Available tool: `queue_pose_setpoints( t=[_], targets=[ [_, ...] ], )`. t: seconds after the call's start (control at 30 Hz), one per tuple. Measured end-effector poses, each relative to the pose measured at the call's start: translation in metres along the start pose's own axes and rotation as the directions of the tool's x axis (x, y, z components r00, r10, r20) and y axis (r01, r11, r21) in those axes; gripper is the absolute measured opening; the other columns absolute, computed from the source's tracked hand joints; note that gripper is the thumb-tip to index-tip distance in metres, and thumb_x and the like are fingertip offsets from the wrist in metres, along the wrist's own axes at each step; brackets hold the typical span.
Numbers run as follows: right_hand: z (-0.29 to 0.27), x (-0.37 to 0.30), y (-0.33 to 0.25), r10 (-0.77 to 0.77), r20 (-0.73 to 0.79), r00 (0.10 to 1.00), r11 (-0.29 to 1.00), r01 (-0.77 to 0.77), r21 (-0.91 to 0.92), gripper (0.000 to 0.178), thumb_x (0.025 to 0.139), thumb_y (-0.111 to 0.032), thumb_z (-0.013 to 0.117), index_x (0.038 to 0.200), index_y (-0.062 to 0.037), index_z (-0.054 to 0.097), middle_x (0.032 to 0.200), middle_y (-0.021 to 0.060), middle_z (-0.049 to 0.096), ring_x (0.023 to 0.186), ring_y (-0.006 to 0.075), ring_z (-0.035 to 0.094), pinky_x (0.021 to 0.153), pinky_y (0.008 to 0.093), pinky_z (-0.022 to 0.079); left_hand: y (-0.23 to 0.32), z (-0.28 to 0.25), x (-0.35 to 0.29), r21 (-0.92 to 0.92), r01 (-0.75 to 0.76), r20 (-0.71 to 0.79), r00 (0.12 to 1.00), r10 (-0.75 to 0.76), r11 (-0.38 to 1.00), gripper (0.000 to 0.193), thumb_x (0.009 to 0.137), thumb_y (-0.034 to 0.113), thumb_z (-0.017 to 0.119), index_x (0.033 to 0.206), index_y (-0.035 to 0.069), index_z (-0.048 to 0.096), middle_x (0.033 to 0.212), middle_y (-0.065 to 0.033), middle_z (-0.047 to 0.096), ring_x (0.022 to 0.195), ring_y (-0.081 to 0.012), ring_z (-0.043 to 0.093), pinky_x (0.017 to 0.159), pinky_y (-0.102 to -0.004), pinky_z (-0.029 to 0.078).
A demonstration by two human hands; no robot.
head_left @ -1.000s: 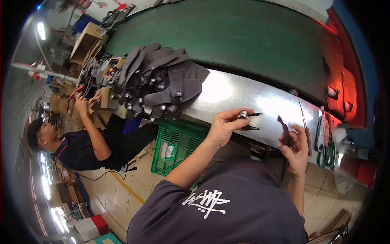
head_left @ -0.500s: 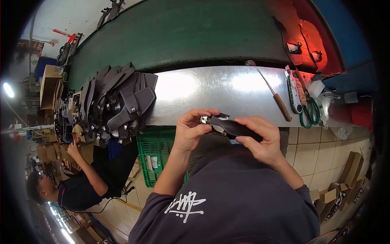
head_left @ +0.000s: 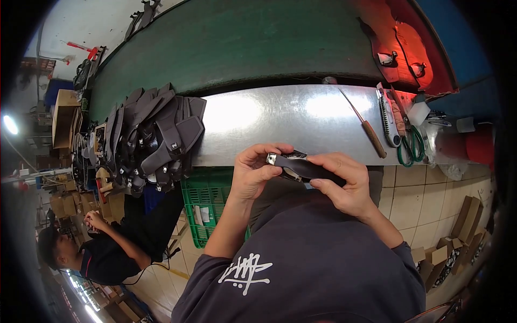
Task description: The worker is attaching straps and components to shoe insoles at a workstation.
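Note:
Just in front of my chest, both hands hold a dark strap (head_left: 307,168) with a shiny metal buckle (head_left: 272,159) at its left end. My left hand (head_left: 252,175) pinches the buckle end, its thumb below and fingers above. On the other end, my right hand (head_left: 347,185) is closed, thumb under the strap and fingers over the top. Part of the strap is hidden inside the right hand. A large heap of similar dark straps (head_left: 153,129) with metal fittings lies to the left on the metal table (head_left: 258,124).
An awl (head_left: 371,137), a box cutter (head_left: 389,116) and green-handled scissors (head_left: 412,145) lie at the table's right. Beyond is a green conveyor belt (head_left: 242,43), two pieces under red light at its right. A green crate (head_left: 202,215) stands below; a co-worker (head_left: 113,250) sits left.
The strap has turned slightly in my fingers, while both hands keep their hold in nearly the same place. The co-worker's raised hand has come down to meet the other.

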State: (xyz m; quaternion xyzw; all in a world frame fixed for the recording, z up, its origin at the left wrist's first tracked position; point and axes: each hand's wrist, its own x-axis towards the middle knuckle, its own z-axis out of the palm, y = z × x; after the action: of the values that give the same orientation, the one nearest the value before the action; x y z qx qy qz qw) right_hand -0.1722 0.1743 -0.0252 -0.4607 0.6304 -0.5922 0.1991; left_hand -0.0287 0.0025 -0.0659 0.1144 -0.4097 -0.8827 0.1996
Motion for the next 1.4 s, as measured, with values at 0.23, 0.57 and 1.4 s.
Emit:
queue_pose_setpoints(
  t=[0.23,0.57,1.4],
  targets=[
    [0.0,0.001,-0.003,0.019,0.006,1.0,1.0,-0.019,-0.001,0.033,0.074,0.0,0.071,0.106,0.0003,0.068,0.093,0.0128,0.069,0.081,0.0236,0.065,0.073,0.0311,0.049,0.0,0.001,0.001,0.029,-0.005,-0.001,1.0,0.005,1.0,0.031,0.073,-0.006,0.072,0.103,-0.001,0.064,0.116,-0.023,0.062,0.102,-0.025,0.064,0.087,-0.036,0.055],
    [-0.003,0.001,-0.005,0.02,0.011,1.0,0.998,-0.019,-0.061,0.031,0.076,0.001,0.068,0.106,-0.0007,0.068,0.085,0.0116,0.067,0.071,0.0216,0.063,0.064,0.0301,0.048,0.0,0.004,-0.002,0.075,0.037,-0.048,0.998,-0.034,0.996,0.03,0.074,-0.006,0.07,0.104,-0.002,0.064,0.116,-0.0226,0.062,0.1,-0.0235,0.065,0.084,-0.0328,0.056],
    [-0.01,0.008,-0.011,-0.068,0.087,0.994,0.966,0.088,-0.241,0.031,0.072,-0.003,0.072,0.103,-0.0016,0.068,0.087,0.0108,0.068,0.078,0.027,0.065,0.068,0.0342,0.051,0.004,-0.005,0.003,0.361,-0.196,0.243,0.964,0.111,0.912,0.043,0.071,-0.01,0.064,0.113,-0.003,0.067,0.13,-0.0313,0.052,0.117,-0.0334,0.057,0.097,-0.0371,0.047]
  ],
)
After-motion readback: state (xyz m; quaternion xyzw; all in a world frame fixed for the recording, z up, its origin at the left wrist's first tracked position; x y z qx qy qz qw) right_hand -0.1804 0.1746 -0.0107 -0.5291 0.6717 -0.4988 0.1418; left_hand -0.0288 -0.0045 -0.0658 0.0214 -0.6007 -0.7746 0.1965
